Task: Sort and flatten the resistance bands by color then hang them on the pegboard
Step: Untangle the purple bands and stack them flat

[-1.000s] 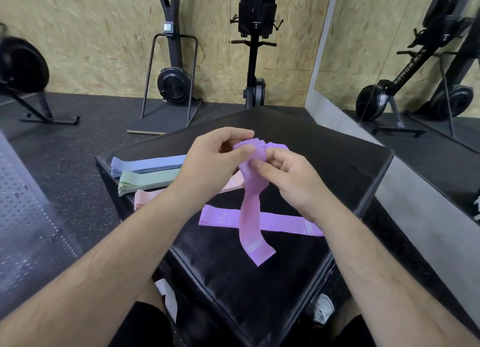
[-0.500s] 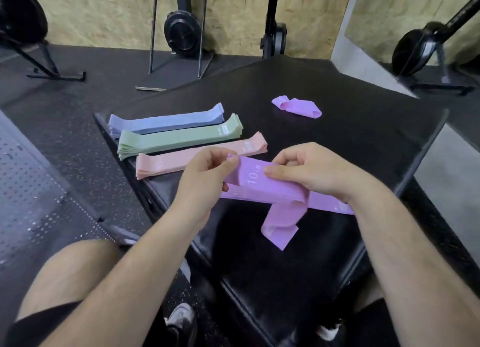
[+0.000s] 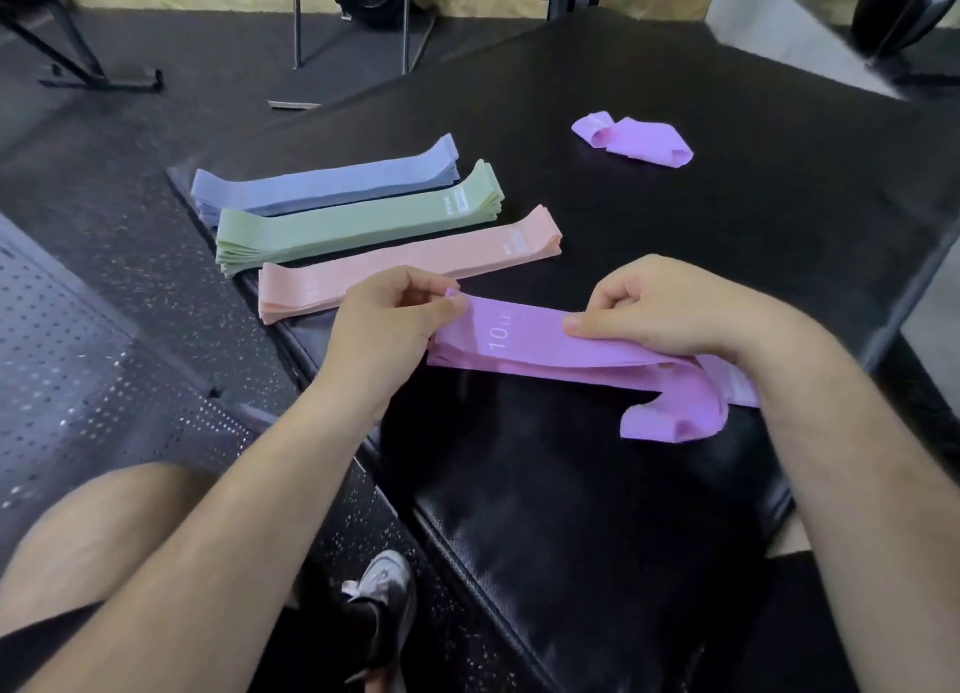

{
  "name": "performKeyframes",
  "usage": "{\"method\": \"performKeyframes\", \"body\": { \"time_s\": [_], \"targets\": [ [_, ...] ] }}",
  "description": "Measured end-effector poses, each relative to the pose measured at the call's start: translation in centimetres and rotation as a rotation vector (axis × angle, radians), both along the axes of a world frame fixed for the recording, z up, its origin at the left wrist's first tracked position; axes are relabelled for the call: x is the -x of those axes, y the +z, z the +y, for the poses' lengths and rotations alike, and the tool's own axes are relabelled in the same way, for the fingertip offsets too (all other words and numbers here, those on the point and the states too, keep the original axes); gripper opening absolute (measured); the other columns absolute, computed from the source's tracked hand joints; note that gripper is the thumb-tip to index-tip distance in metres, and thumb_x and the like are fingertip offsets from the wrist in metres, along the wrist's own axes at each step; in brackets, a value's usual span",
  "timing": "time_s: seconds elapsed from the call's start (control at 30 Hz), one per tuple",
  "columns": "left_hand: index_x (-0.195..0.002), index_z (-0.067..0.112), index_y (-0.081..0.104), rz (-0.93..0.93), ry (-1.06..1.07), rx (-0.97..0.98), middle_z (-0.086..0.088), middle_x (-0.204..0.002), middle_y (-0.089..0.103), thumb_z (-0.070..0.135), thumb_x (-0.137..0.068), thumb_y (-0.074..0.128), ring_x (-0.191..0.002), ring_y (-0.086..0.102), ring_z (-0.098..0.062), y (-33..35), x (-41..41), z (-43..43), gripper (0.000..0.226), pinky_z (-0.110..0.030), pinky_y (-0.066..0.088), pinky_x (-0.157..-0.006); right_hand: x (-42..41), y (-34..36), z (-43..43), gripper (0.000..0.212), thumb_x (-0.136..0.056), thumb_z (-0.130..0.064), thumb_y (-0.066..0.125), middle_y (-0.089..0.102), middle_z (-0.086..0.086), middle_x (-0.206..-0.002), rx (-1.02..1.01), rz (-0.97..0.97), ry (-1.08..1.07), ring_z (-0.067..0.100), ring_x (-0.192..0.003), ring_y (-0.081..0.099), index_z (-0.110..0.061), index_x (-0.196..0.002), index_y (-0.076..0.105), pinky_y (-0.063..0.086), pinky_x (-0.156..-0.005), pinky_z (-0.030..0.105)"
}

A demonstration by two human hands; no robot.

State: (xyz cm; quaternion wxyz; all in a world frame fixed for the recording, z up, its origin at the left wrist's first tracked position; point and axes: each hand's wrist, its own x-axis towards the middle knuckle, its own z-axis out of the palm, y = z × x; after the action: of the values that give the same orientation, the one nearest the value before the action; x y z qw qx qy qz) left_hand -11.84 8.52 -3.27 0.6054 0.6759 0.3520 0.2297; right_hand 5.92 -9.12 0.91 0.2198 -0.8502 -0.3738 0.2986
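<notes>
Both hands on the purple band (image 3: 524, 340), low over the near half of the black worktop (image 3: 727, 235). Left hand (image 3: 395, 323) pinches the band's left end between thumb and curled fingers; right hand (image 3: 660, 308) pinches it further along, thumb flat on top. The stretch between them is flat, "10 LB" print facing up, with more purple layers showing under it. Past the right hand the band's tail (image 3: 675, 417) is twisted and curls onto the worktop, not flat. Three sorted stacks lie side by side behind the hands: blue stack (image 3: 327, 183) farthest, green stack (image 3: 358, 219) in the middle, pink stack (image 3: 415, 261) nearest, its near edge just beside the left fingers. One crumpled band (image 3: 634, 139), purple, sits alone at the far right, well apart from the rest. Perforated panel (image 3: 78, 354) on the left beside the worktop. Shoe (image 3: 384, 588) and bare knee visible below.
</notes>
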Motion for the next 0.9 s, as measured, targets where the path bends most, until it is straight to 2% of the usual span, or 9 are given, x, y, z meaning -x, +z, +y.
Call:
{"method": "performKeyframes", "body": {
  "time_s": [0.1, 0.2, 0.37, 0.53, 0.63, 0.73, 0.8, 0.87, 0.9],
  "targets": [
    [-0.091, 0.028, 0.071, 0.077, -0.001, -0.192, 0.009, -0.076, 0.065, 0.014, -0.083, 0.078, -0.064, 0.056, -0.004, -0.6, 0.3, 0.4, 0.017, -0.017, 0.046, -0.062, 0.1, -0.6, 0.5, 0.035, -0.088, -0.049, 0.072, 0.052, -0.019, -0.046, 0.048, -0.024, 0.021, 0.006, -0.054, 0.048, -0.016, -0.077, 0.072, 0.042, -0.063, 0.026],
    [-0.095, 0.026, 0.069, 0.124, -0.023, -0.311, 0.01, -0.072, 0.061, 0.014, -0.084, 0.076, -0.056, 0.052, 0.002, -0.9, 0.3, 0.4, 0.018, -0.01, 0.042, -0.057, 0.1, -1.1, 0.7, 0.036, -0.086, -0.05, 0.074, 0.052, -0.018, -0.046, 0.048, -0.021, 0.009, 0.009, -0.06, 0.051, -0.015, -0.078, 0.072, 0.045, -0.066, 0.028],
    [-0.095, 0.025, 0.068, 0.166, -0.036, -0.424, 0.011, -0.069, 0.056, 0.018, -0.087, 0.074, -0.056, 0.05, -0.004, -1.6, 0.4, 0.3, 0.012, -0.015, 0.042, -0.059, 0.2, -1.1, 0.8, 0.037, -0.086, -0.049, 0.075, 0.05, -0.018, -0.043, 0.051, -0.012, 0.003, 0.009, -0.058, 0.048, -0.013, -0.077, 0.07, 0.043, -0.065, 0.028],
    [-0.094, 0.026, 0.065, 0.181, -0.054, -0.589, 0.005, -0.082, 0.058, 0.015, -0.089, 0.071, -0.065, 0.052, -0.007, -2.3, 0.4, -0.2, 0.013, -0.014, 0.041, -0.067, 0.1, -1.6, 0.7, 0.037, -0.082, -0.052, 0.077, 0.055, -0.014, -0.054, 0.037, -0.025, -0.036, 0.012, -0.063, 0.052, -0.018, -0.07, 0.069, 0.045, -0.065, 0.03],
    [-0.098, 0.024, 0.064, 0.175, -0.054, -0.656, 0.004, -0.087, 0.057, 0.012, -0.09, 0.069, -0.069, 0.052, -0.006, -2.5, 0.5, -0.2, 0.015, -0.008, 0.038, -0.068, 0.3, -1.9, 0.9, 0.038, -0.081, -0.053, 0.077, 0.058, -0.007, -0.066, 0.044, -0.058, -0.044, 0.013, -0.066, 0.054, -0.021, -0.064, 0.065, 0.046, -0.065, 0.031],
    [-0.106, 0.021, 0.063, 0.196, -0.053, -0.676, 0.004, -0.094, 0.054, 0.009, -0.091, 0.066, -0.075, 0.052, -0.006, -2.3, 0.6, -0.7, 0.019, -0.007, 0.039, -0.074, 0.5, -1.8, 1.0, 0.038, -0.081, -0.053, 0.076, 0.058, -0.007, -0.068, 0.06, -0.095, -0.036, 0.013, -0.065, 0.053, -0.021, -0.065, 0.064, 0.045, -0.063, 0.031],
    [-0.112, 0.015, 0.064, 0.238, -0.012, -0.78, -0.001, -0.105, 0.055, 0.007, -0.09, 0.065, -0.089, 0.054, -0.015, -2.3, 0.7, -1.3, 0.023, -0.017, 0.041, -0.088, 0.6, -1.8, 1.1, 0.038, -0.081, -0.053, 0.076, 0.058, -0.006, -0.069, 0.06, -0.106, -0.03, 0.013, -0.065, 0.053, -0.02, -0.066, 0.063, 0.045, -0.064, 0.032],
    [-0.116, 0.013, 0.065, 0.303, 0.031, -1.034, -0.005, -0.117, 0.058, 0.005, -0.085, 0.063, -0.107, 0.053, -0.026, -2.2, 0.6, -2.5, 0.033, -0.031, 0.034, -0.093, 0.7, -1.8, 1.1, 0.039, -0.081, -0.052, 0.077, 0.058, -0.005, -0.069, 0.055, -0.112, -0.029, 0.014, -0.064, 0.052, -0.019, -0.067, 0.062, 0.044, -0.064, 0.032],
    [-0.118, 0.013, 0.065, 0.286, 0.003, -1.121, -0.003, -0.124, 0.06, 0.006, -0.083, 0.062, -0.115, 0.052, -0.027, -2.2, 0.4, -3.3, 0.036, -0.033, 0.032, -0.095, 0.7, -1.9, 1.1, 0.04, -0.081, -0.053, 0.077, 0.057, -0.005, -0.069, 0.052, -0.116, -0.03, 0.014, -0.064, 0.051, -0.019, -0.067, 0.062, 0.044, -0.063, 0.032]
  ]
}}
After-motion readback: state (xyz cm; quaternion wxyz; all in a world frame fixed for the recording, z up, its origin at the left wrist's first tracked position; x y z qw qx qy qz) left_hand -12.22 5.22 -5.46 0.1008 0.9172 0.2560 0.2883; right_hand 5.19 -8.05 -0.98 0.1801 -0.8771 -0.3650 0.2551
